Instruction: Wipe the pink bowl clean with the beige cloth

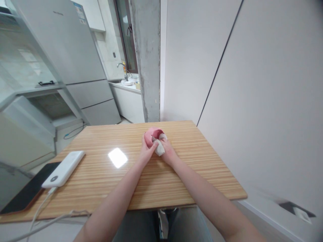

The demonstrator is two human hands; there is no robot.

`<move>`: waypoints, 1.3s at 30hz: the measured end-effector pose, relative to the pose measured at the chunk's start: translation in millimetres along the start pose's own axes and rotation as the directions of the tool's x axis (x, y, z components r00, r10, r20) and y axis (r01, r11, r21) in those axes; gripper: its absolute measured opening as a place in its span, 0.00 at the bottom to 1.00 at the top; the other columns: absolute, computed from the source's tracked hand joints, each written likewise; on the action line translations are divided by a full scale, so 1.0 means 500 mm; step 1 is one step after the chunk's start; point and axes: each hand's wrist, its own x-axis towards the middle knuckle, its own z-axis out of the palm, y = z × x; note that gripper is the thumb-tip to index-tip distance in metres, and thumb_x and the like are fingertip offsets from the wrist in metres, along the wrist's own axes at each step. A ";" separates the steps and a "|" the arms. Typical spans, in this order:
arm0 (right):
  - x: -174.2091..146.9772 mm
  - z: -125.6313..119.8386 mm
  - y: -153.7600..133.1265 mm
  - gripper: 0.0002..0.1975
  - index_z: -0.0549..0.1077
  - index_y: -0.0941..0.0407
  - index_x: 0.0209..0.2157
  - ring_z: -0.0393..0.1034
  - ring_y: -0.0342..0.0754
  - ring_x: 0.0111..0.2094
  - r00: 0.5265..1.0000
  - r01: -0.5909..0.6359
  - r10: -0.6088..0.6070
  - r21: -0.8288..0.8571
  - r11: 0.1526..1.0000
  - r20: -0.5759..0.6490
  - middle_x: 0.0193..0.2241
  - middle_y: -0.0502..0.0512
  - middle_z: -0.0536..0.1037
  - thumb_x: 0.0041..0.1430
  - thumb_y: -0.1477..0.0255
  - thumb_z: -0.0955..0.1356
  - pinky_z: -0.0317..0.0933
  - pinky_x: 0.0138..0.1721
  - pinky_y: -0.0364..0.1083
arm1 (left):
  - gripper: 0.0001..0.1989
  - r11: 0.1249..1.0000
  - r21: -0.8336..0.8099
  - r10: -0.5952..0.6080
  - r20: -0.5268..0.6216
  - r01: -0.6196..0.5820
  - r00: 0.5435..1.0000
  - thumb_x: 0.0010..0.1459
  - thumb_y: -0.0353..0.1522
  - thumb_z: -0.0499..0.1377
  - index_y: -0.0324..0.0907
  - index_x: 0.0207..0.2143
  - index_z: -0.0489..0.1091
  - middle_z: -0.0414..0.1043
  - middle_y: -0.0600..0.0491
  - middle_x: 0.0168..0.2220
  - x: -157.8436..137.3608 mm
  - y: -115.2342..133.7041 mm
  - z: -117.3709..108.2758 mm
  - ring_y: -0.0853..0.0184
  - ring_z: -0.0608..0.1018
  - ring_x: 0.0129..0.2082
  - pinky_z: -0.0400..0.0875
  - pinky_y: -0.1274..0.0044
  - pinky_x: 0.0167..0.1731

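Observation:
A pink bowl-like container [149, 133] is tilted above the far middle of the table, its dark pink inside turned towards the right. My left hand [146, 150] is closed around its left side. A whitish cloth [159, 149] bunches at the opening and hangs down in front of it. My right hand [169, 153] is closed on the cloth, with its fingertips partly hidden by the cloth and the container.
The wood-grain table [202, 164] carries a white power bank [64, 169] with a cable [41, 206], partly over a black mat [30, 188] at the left. A pale wall panel [264, 101] stands right of the table. Beyond are a fridge [65, 43] and a sink counter [127, 101].

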 end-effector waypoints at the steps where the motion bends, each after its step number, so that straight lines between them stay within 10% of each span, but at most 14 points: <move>1: 0.000 0.002 -0.002 0.15 0.70 0.57 0.50 0.64 0.49 0.43 1.000 0.020 -0.020 0.013 1.000 -0.007 0.39 0.57 0.75 0.62 0.73 0.63 0.60 0.42 0.48 | 0.37 1.000 0.011 0.004 -0.024 -0.003 1.000 0.50 0.40 0.62 0.41 0.59 0.51 0.70 0.42 0.50 0.001 -0.001 0.000 0.59 0.75 0.48 0.71 0.67 0.46; 8: 0.009 -0.016 -0.013 0.10 0.73 0.56 0.44 0.62 0.50 0.47 0.978 0.202 -0.193 -0.135 0.970 0.073 0.43 0.59 0.73 0.61 0.74 0.65 0.59 0.41 0.49 | 0.28 0.958 0.247 0.168 -0.060 -0.149 0.984 0.52 0.41 0.59 0.41 0.54 0.62 0.68 0.45 0.51 0.027 0.014 -0.060 0.58 0.71 0.53 0.67 0.67 0.51; 12: 0.005 -0.017 -0.016 0.11 0.73 0.56 0.44 0.63 0.51 0.44 0.994 0.091 -0.081 -0.126 0.988 0.079 0.38 0.59 0.74 0.60 0.74 0.65 0.60 0.40 0.49 | 0.42 0.989 0.124 0.089 -0.040 -0.083 0.995 0.50 0.42 0.61 0.42 0.62 0.46 0.69 0.43 0.50 0.013 0.008 -0.033 0.61 0.74 0.48 0.69 0.68 0.48; 20: 0.012 -0.010 -0.011 0.10 0.73 0.56 0.43 0.63 0.50 0.43 0.979 0.191 -0.182 -0.095 0.977 0.096 0.39 0.58 0.74 0.61 0.74 0.64 0.58 0.41 0.48 | 0.31 0.980 0.199 0.023 -0.101 -0.003 0.995 0.52 0.40 0.59 0.40 0.57 0.57 0.66 0.43 0.52 0.030 0.006 -0.051 0.60 0.72 0.51 0.68 0.68 0.50; 26: 0.005 -0.008 -0.006 0.13 0.72 0.57 0.47 0.63 0.52 0.43 0.995 0.092 -0.089 -0.119 0.989 0.033 0.36 0.58 0.74 0.60 0.73 0.65 0.57 0.41 0.50 | 0.44 1.000 0.006 -0.022 -0.034 0.022 0.999 0.49 0.40 0.63 0.41 0.63 0.43 0.65 0.40 0.54 0.025 -0.022 -0.027 0.61 0.74 0.49 0.71 0.69 0.46; 34: 0.008 0.006 -0.001 0.11 0.74 0.55 0.43 0.63 0.51 0.46 0.986 0.148 -0.140 -0.086 0.985 0.091 0.41 0.59 0.74 0.59 0.73 0.66 0.58 0.45 0.50 | 0.28 0.969 0.246 0.029 -0.050 -0.016 0.998 0.51 0.39 0.60 0.40 0.53 0.60 0.68 0.44 0.51 0.025 0.005 -0.052 0.59 0.72 0.52 0.65 0.67 0.52; 39: 0.002 0.015 -0.003 0.13 0.73 0.56 0.47 0.64 0.53 0.44 0.997 0.055 -0.053 -0.032 0.998 0.058 0.36 0.58 0.76 0.60 0.73 0.64 0.59 0.44 0.50 | 0.43 0.982 0.187 0.004 -0.085 0.012 0.996 0.47 0.40 0.65 0.40 0.61 0.48 0.65 0.41 0.54 0.005 0.017 -0.026 0.59 0.71 0.53 0.64 0.69 0.53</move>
